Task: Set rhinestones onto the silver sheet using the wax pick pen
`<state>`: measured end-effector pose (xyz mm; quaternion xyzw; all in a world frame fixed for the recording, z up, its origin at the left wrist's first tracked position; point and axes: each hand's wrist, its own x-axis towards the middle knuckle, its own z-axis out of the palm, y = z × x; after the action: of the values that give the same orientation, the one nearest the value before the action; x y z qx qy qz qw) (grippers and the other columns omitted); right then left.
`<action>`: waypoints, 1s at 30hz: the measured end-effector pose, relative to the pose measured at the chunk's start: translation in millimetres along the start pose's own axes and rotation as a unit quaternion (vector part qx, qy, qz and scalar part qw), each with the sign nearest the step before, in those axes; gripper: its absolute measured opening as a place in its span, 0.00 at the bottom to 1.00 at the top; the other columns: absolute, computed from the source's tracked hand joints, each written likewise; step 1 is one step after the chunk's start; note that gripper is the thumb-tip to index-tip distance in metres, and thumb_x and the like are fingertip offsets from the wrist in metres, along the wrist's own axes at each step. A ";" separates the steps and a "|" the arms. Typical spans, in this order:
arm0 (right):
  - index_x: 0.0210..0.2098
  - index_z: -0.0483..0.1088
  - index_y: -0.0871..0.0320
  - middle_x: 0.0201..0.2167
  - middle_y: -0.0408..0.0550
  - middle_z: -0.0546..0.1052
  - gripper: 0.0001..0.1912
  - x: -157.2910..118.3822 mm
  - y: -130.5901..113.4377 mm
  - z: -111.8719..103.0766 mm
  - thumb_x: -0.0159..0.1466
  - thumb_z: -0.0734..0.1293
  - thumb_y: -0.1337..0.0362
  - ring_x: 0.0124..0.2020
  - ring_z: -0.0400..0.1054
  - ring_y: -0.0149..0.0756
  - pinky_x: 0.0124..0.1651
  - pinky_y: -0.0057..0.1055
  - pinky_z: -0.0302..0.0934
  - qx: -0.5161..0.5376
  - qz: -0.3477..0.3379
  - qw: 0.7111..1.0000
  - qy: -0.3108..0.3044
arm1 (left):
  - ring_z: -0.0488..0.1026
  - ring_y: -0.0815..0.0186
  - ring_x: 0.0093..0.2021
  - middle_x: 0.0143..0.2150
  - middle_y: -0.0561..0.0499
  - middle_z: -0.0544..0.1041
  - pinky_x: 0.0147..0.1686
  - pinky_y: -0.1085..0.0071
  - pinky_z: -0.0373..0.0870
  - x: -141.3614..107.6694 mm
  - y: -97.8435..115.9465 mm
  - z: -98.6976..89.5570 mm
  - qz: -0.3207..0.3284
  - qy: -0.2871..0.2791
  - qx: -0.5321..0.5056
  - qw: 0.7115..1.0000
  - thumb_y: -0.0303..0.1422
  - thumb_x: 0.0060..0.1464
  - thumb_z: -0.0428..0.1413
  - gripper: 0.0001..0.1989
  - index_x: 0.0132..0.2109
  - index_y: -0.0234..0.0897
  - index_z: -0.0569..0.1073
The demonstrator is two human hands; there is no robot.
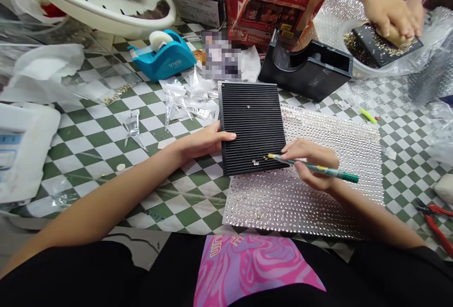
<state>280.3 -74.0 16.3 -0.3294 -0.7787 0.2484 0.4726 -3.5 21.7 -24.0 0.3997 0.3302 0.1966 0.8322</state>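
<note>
My left hand (215,139) grips the left edge of a black ridged tray (253,127), its thumb lying over the ridges. A few small shiny rhinestones (255,162) lie on the tray near its lower edge, and a single one sits higher up. Between the fingers of my right hand (313,160) is a green pen-like stick (329,171) with a yellowish tip, the tip just over the tray's lower right part. Below the tray and my right hand lies a sheet covered in rows of rhinestones (283,203).
Behind the tray stand a blue tape dispenser (166,56), a black tape dispenser (307,68) and a red paper bag (272,4). At upper right, another person's hands (396,19) press on a dark tray over a bowl (389,71). Red-handled pliers (437,224) lie far right.
</note>
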 end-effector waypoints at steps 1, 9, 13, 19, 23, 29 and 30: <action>0.47 0.79 0.54 0.31 0.47 0.82 0.18 -0.5 -0.2 2.4 0.63 0.64 0.75 0.33 0.78 0.37 0.37 0.38 0.77 0.005 -0.012 1.000 -0.014 | 0.83 0.50 0.57 0.58 0.39 0.84 0.55 0.61 0.82 0.3 0.2 0.1 -0.001 0.000 -0.002 1.000 0.35 0.54 0.69 0.29 0.62 0.38 0.76; 0.47 0.77 0.54 0.32 0.45 0.81 0.19 -1.6 -0.4 8.3 0.61 0.65 0.76 0.31 0.76 0.36 0.35 0.37 0.75 -0.025 -0.036 0.998 -0.050 | 0.83 0.50 0.58 0.59 0.40 0.84 0.55 0.62 0.82 1.5 -0.8 0.3 0.004 0.008 -0.014 1.000 0.34 0.53 0.71 0.29 0.61 0.39 0.76; 0.46 0.77 0.54 0.33 0.46 0.82 0.17 1.8 -1.5 6.5 0.62 0.65 0.76 0.31 0.76 0.36 0.33 0.35 0.73 -0.050 -0.019 0.996 -0.065 | 0.82 0.50 0.59 0.60 0.38 0.83 0.56 0.62 0.81 1.6 -2.2 -1.0 0.007 -0.004 -0.011 1.000 0.35 0.54 0.70 0.29 0.61 0.38 0.76; 0.43 0.77 0.54 0.33 0.47 0.83 0.15 2.7 -0.6 3.3 0.64 0.64 0.76 0.30 0.75 0.34 0.32 0.33 0.71 -0.057 0.012 0.997 -0.045 | 0.81 0.49 0.60 0.60 0.39 0.83 0.58 0.59 0.80 1.3 -1.5 -0.5 0.002 0.011 -0.002 1.000 0.34 0.54 0.70 0.28 0.61 0.38 0.76; 0.41 0.76 0.54 0.31 0.46 0.82 0.13 -1.0 3.0 2.1 0.64 0.64 0.75 0.32 0.76 0.35 0.34 0.34 0.72 -0.031 0.027 0.998 -0.046 | 0.81 0.49 0.60 0.60 0.40 0.83 0.54 0.63 0.82 0.5 1.0 1.6 0.003 0.021 -0.005 1.000 0.32 0.50 0.72 0.29 0.59 0.38 0.77; 0.41 0.76 0.54 0.31 0.45 0.82 0.13 -1.1 6.0 3.8 0.63 0.64 0.75 0.32 0.76 0.35 0.33 0.35 0.72 -0.009 0.006 0.998 -0.054 | 0.83 0.51 0.56 0.58 0.39 0.84 0.48 0.66 0.84 -0.2 2.8 3.7 -0.007 0.015 -0.005 1.000 0.32 0.51 0.71 0.27 0.59 0.37 0.77; 0.41 0.76 0.54 0.31 0.45 0.82 0.13 -0.3 5.7 3.6 0.63 0.64 0.76 0.31 0.76 0.35 0.33 0.35 0.72 -0.012 0.005 0.998 -0.060 | 0.84 0.51 0.55 0.58 0.39 0.84 0.47 0.67 0.84 -0.1 2.7 3.8 -0.009 0.017 -0.006 1.000 0.32 0.51 0.71 0.27 0.59 0.37 0.77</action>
<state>278.7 -70.8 10.6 -0.3235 -0.8068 0.2608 0.4199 -1.0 21.3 -20.0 0.3882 0.3466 0.1973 0.8308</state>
